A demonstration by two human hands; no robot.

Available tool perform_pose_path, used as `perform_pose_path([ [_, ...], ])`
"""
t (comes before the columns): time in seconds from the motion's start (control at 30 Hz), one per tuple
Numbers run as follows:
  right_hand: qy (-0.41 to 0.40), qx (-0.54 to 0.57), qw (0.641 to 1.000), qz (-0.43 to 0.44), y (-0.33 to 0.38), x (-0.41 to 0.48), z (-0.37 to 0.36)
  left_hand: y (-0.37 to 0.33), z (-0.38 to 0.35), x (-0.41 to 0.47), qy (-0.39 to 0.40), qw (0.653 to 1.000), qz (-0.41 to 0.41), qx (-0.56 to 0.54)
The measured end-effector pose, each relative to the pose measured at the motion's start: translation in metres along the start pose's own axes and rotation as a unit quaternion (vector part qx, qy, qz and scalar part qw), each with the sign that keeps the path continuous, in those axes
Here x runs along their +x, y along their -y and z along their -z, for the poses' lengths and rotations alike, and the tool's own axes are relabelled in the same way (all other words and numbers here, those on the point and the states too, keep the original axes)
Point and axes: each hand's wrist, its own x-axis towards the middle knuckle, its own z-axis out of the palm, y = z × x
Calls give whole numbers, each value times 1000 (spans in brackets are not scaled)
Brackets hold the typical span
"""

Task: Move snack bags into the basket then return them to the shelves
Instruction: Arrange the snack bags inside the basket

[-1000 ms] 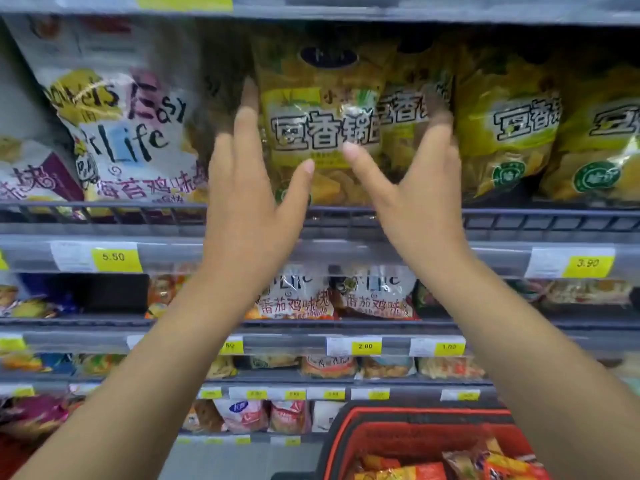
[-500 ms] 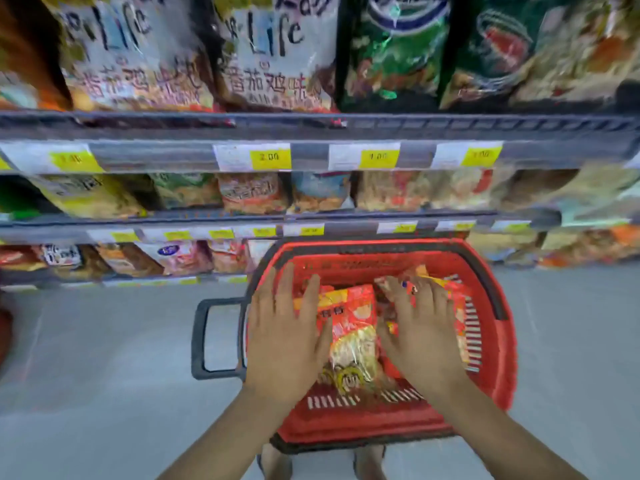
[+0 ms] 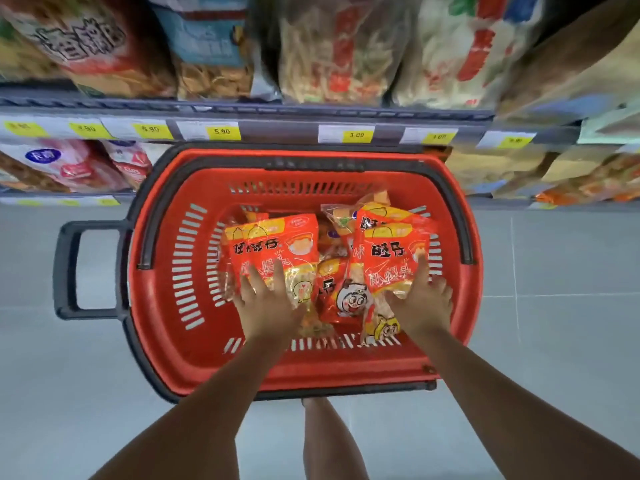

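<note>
A red plastic basket [image 3: 162, 306] stands on the floor below the shelves, holding several red and yellow snack bags. My left hand [image 3: 266, 306] lies on the lower end of the left red snack bag [image 3: 277, 244], fingers spread over it. My right hand [image 3: 424, 303] holds the bottom edge of the right red snack bag [image 3: 391, 254], one finger up its front. Between them a third red bag [image 3: 343, 296] with a cartoon face lies lower in the basket. More bags are partly hidden underneath.
The basket's black pull handle [image 3: 65, 268] sticks out to the left. Shelves of snack bags [image 3: 311, 50] with yellow price tags [image 3: 221, 131] run across the top. Grey tiled floor [image 3: 554, 323] surrounds the basket. My leg [image 3: 329, 441] shows below the basket.
My hands dropped from the yellow bags on the upper shelf into the basket. They have since moved apart, each onto its own red bag, and the view tilted further down.
</note>
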Motion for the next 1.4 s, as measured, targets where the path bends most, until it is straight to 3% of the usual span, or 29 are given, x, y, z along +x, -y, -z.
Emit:
perform_pose_path([
  [0.17, 79, 55, 995, 1, -28, 40, -19, -17, -38, 25, 27, 993, 89, -70],
  [0.3, 105, 218, 970, 13, -41, 53, -34, -20, -52, 32, 50, 979, 102, -172],
  [0.4, 109, 313, 942, 49, -48, 53, -43, -20, -53, 33, 32, 977, 98, -186],
  [0.63, 16, 297, 954, 37, -41, 28, -43, -16, -34, 17, -14, 989, 69, -127],
  [0.87, -46, 268, 958, 86, -20, -26, -4, 0, 27, -30, -78, 990, 1, -115],
  [1.13, -150, 303, 924, 177, 32, -129, 84, 52, 142, -119, -183, 975, -80, -99],
  [1.4, -240, 358, 857, 282, 93, -249, 207, 106, 270, -210, -348, 918, -163, -99],
])
